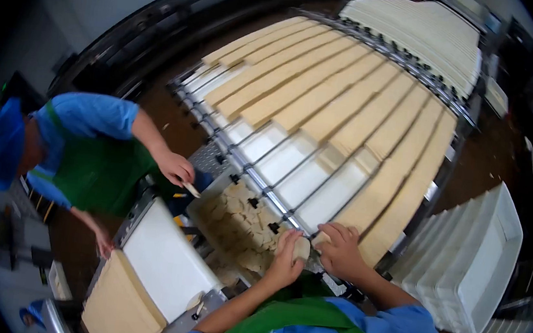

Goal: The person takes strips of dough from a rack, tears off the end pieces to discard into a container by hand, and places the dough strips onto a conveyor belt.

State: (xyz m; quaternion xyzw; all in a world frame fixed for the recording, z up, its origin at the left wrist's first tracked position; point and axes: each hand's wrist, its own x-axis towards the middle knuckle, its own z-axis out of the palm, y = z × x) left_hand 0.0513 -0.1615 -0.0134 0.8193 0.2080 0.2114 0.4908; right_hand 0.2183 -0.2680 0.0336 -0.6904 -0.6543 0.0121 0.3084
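Note:
My left hand (285, 265) is closed around a pale piece of dough (301, 249) above the near end of the conveyor. Just to its right, my right hand (342, 255) has its fingers closed on another small dough piece (320, 239), at the end of a dough strip (366, 209). Whether the two pieces are joined cannot be told. Long, flat dough strips lie side by side on the white conveyor belt (295, 169), with thin rods between them. Below my left hand, a bin (200, 208) holds many torn dough scraps (239, 212).
At left, a co-worker (102, 156) in a green apron holds a thin pale piece (192, 190). Their other hand is beside a dough sheet (122, 301) on a second white belt (165, 266). Stacked white trays (489, 268) stand at right. A ridged white belt (417, 33) lies beyond.

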